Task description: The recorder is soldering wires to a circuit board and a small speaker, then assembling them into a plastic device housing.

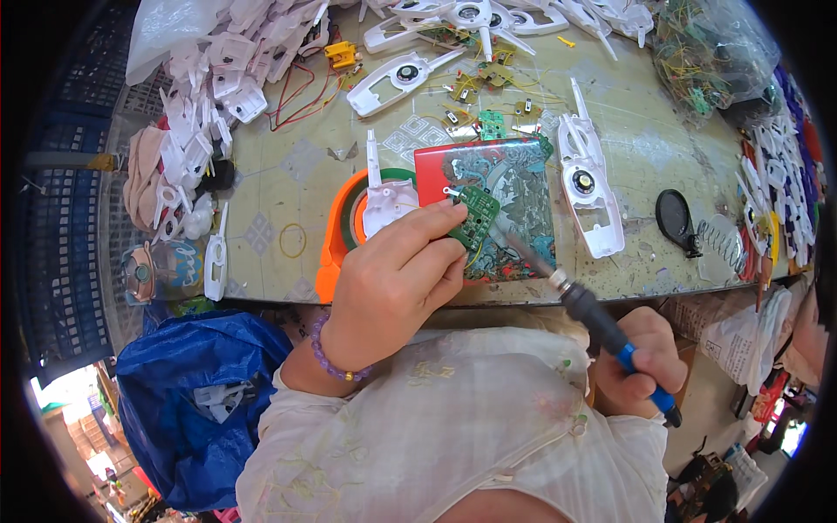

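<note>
My left hand (392, 279), with a purple bead bracelet at the wrist, pinches a small green circuit board (477, 218) by its left edge. The board is held over a red-edged, patterned flat pad (523, 187) on the table. My right hand (645, 357) grips a blue and black soldering iron (593, 314). Its metal tip points up and left, close to the board's right side; whether it touches, I cannot tell. Beside my left hand a white plastic housing (389, 202) rests on an orange tape dispenser (336, 227), partly hidden by the hand.
White housings with round speakers lie at the right (593, 187) and far side (405, 78). Small wired boards (497, 74) lie beyond the pad. A heap of white parts (227, 70) fills the far left. A soldering-iron stand (711, 240) is right; a blue bag (196, 392) hangs below left.
</note>
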Motion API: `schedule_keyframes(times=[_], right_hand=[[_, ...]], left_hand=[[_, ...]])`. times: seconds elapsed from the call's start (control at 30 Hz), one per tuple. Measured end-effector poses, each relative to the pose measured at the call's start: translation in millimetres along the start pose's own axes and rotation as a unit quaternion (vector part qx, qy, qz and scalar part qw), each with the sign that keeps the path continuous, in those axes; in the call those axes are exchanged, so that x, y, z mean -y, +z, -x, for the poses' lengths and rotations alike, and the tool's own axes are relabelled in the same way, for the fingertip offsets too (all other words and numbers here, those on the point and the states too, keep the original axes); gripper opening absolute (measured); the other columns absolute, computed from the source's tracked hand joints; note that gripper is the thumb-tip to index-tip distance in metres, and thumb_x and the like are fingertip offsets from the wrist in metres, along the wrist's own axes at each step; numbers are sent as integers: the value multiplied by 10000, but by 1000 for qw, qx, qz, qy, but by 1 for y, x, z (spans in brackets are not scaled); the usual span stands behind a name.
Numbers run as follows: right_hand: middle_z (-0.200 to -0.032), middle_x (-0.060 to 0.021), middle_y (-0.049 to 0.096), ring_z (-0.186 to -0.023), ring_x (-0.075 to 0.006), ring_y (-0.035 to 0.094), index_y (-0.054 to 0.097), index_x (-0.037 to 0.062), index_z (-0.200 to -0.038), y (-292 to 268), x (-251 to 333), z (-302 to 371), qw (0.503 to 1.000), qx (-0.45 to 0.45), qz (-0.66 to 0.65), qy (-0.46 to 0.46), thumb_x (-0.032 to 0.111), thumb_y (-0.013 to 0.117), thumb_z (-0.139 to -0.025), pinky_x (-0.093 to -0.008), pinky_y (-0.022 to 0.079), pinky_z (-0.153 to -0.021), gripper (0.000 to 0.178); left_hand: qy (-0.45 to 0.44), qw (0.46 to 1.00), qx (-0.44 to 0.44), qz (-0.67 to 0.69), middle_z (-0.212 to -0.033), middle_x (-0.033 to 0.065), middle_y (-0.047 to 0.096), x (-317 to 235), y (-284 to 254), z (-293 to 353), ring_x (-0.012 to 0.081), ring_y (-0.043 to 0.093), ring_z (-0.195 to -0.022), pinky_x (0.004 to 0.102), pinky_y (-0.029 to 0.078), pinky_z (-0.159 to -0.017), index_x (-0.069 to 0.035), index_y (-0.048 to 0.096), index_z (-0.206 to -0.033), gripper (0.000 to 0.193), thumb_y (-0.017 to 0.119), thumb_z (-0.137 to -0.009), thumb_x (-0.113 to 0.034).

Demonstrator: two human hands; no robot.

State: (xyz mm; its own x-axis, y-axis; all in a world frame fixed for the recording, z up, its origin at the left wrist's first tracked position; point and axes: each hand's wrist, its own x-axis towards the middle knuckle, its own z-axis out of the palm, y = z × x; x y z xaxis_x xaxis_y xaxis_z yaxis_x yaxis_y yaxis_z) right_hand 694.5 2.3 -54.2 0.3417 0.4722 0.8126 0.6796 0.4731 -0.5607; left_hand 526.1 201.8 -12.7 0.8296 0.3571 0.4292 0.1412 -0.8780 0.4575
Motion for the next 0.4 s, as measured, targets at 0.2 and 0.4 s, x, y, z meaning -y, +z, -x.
schedule_keyframes(times=[0.2,0.4], right_hand=[[-667,-61,502,-511,-129,457,441,49,-1058,-2,-16,-4,993,-78,-4,89,383,524,-958,-256,371,-471,358],[-913,-181,628,-713,-209,626,428,35,-1271,21,-29,-27,985,14,-27,172,318,618,-918,-321,520,-660,491]], left_hand=[[-40,997,-65,18,-1098,100,643,5,-7,8,314,610,-1073,416,506,-894,-29,661,-933,261,748,-686,-19],[-35,997,-70,10,-952,53,670,11,-3,21,282,630,-971,443,461,-894,-104,696,-909,217,767,-711,-55]])
